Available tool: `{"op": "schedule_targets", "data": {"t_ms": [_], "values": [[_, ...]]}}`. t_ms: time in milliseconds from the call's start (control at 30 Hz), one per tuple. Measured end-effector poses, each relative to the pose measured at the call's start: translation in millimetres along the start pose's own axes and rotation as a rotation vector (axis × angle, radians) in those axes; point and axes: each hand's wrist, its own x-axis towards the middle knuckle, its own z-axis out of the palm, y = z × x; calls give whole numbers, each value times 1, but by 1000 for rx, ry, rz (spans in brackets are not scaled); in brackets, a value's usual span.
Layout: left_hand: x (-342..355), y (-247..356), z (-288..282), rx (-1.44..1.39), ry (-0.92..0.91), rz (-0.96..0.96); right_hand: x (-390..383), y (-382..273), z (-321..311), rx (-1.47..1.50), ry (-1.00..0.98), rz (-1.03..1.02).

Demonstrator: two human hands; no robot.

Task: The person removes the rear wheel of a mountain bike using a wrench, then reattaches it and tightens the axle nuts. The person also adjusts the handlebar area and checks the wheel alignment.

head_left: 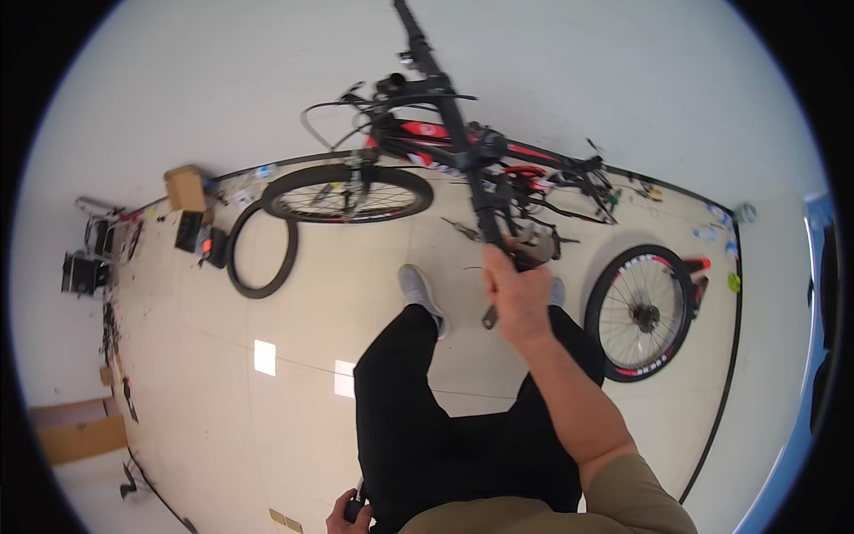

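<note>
My right hand [520, 298] is wrapped around the near end of a black bicycle handlebar [455, 120]. A dark metal end with a hole in it pokes out below that fist; I cannot tell what it belongs to. The handlebar is attached to a black and red bicycle [431, 133], whose front wheel [365, 200] is in place. Down by my left hip, my left hand [347, 514] is closed on a small black object [355, 509] with a pale part at its top. Most of that object is hidden by the fingers and my trousers.
A detached wheel [646, 317] is on the right, and a loose tyre [233, 254] on the left. Cardboard boxes [185, 189], plastic bottles and tools lie along the wall. Small tools [461, 229] lie ahead of my grey shoes [416, 287]. More equipment [84, 271] stands far left.
</note>
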Motion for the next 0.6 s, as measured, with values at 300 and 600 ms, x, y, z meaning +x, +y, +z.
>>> {"op": "schedule_targets", "data": {"t_ms": [300,600], "values": [[25,-50,-10,-62,-48,-97,-2,-8,9,56,-59,40],[271,156,-96,482,427,779,-12,-6,4,59,-77,92]]}}
